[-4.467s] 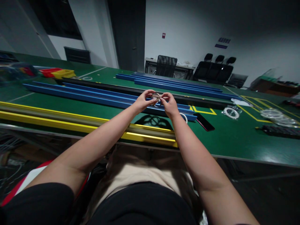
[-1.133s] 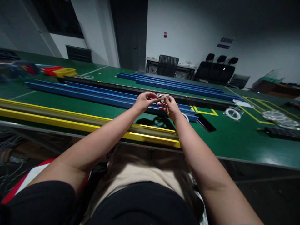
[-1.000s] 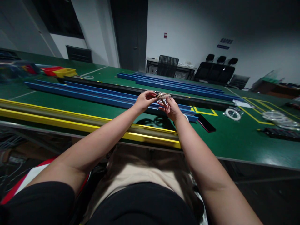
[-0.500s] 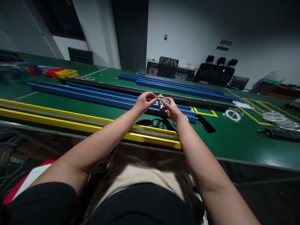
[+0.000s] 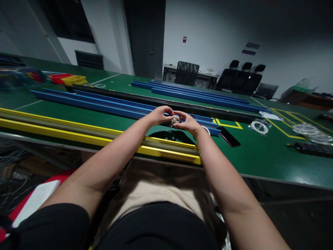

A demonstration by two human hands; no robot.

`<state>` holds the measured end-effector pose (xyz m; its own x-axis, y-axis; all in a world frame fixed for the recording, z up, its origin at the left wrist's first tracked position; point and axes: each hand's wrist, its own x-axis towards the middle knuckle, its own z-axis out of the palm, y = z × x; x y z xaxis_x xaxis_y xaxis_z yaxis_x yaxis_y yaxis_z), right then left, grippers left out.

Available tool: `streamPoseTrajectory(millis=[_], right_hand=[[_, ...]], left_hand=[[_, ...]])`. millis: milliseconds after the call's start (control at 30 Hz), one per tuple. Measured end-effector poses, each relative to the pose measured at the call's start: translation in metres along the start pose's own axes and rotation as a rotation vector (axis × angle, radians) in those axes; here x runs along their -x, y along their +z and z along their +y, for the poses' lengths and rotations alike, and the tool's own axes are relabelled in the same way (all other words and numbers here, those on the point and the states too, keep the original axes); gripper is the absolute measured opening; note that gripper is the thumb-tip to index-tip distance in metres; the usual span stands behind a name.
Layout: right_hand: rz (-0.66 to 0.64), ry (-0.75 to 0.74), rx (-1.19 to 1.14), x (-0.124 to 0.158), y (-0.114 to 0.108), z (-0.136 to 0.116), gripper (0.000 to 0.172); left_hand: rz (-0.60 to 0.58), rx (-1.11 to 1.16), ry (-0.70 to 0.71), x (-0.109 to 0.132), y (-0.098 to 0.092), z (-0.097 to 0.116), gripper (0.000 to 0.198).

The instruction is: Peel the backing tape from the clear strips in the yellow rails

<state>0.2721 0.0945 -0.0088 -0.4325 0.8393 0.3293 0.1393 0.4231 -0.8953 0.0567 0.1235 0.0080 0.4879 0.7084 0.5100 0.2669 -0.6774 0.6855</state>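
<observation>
Close together over the table, both hands hold a small looped tan strip, whose exact kind I cannot make out. My left hand pinches it from the left, thumb and fingers curled inward. From the right, my right hand closes its thumb and fingers on the same loop. The fingertips of the two hands meet at the top and hide part of it. Under the hands lies their shadow, between a yellow channel rail and a blue channel rail.
On the green table lie a black rail, more blue rails, a phone and a bagged white coil. Red and yellow bins stand at the far left. A white ring shows by my right wrist.
Both hands have lowered slightly and come closer together. The strip, more spread out before, is now a compact loop between the fingers.
</observation>
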Motion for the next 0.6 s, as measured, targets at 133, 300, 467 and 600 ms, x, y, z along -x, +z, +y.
streamPoseTrajectory(millis=[133, 300, 467, 600], right_hand=[[0.015, -0.001, 0.102, -0.0008, -0.0003, 0.0000, 0.065], [0.023, -0.036, 0.165, -0.0019, 0.0003, 0.0013, 0.061], [0.062, -0.061, 0.235, -0.0040, -0.0003, 0.0037, 0.061], [0.129, -0.056, 0.230, -0.0054, -0.0023, 0.0047, 0.059]], left_hand=[[-0.042, -0.006, -0.003, -0.0007, -0.0014, -0.0016, 0.025], [-0.044, -0.052, 0.006, -0.0013, -0.0012, -0.0020, 0.022], [-0.074, -0.073, 0.014, -0.0001, -0.0023, 0.0016, 0.021], [-0.071, 0.054, 0.045, -0.0007, -0.0025, 0.0028, 0.032]])
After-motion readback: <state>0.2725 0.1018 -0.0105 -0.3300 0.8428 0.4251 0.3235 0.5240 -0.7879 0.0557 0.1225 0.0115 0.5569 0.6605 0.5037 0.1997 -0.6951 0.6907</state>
